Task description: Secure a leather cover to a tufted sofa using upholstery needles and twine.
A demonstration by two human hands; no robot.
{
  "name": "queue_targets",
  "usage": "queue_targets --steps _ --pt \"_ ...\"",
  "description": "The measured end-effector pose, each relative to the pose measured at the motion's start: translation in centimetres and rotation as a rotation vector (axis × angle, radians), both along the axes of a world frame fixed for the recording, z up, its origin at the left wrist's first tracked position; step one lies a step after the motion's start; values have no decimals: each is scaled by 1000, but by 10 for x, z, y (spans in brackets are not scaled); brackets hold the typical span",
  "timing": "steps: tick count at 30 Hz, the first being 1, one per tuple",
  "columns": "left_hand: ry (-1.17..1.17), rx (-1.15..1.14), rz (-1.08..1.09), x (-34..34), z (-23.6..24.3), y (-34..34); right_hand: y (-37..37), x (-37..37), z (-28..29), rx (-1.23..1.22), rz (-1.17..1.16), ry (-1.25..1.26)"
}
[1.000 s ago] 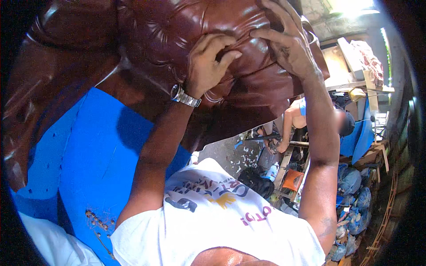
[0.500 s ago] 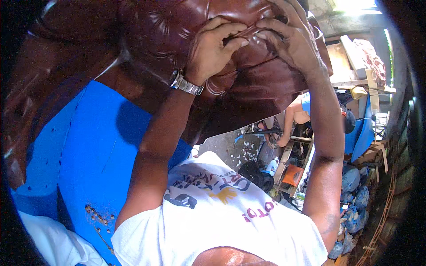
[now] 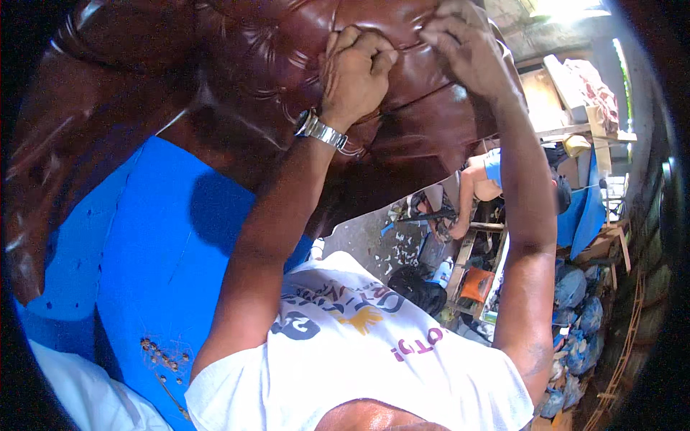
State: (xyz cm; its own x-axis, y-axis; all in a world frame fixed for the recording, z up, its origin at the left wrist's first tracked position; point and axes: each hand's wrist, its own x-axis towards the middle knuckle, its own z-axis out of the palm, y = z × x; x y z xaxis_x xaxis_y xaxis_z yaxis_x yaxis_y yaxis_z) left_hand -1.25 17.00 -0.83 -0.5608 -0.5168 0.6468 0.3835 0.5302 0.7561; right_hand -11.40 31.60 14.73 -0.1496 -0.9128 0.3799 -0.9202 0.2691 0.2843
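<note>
Glossy dark-brown leather (image 3: 424,79), gathered into tufted folds with creases, covers a large upholstered piece at the top of the view. My left hand (image 3: 356,75), with a metal-band watch (image 3: 320,131) on its wrist, is closed with bent fingers gripping a fold of this leather. To its right, my right hand (image 3: 467,54) rests over the leather near the piece's right edge. Its fingers are apart and a little blurred, and no held object shows there. What lies under the fingertips of both hands is hidden.
A blue surface (image 3: 151,266) lies at the left, bearing a small cluster of tacks (image 3: 164,353). Beyond my right arm, another person (image 3: 478,179) bends by a wooden frame (image 3: 460,276). Stuffed plastic bags (image 3: 571,316) pile at the right; scraps (image 3: 399,248) litter the floor.
My left hand has shifted slightly right and its fingers have curled tighter. My right hand has moved up and away from the left, its fingers leaving the fold they pinched.
</note>
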Motion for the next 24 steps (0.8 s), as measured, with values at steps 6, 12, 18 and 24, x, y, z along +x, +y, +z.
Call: queue_targets --steps 6,12,18,24 --pt "-13 -9 202 -2 7 21 -4 -2 46 151 -106 -123" --pt "-67 168 224 -8 8 26 -35 12 49 192 -341 -212" --pt "173 556 -334 -3 -20 -28 -37 14 34 131 -420 -86" --pt "145 529 -32 46 -87 -47 -38 9 32 198 -294 -82"
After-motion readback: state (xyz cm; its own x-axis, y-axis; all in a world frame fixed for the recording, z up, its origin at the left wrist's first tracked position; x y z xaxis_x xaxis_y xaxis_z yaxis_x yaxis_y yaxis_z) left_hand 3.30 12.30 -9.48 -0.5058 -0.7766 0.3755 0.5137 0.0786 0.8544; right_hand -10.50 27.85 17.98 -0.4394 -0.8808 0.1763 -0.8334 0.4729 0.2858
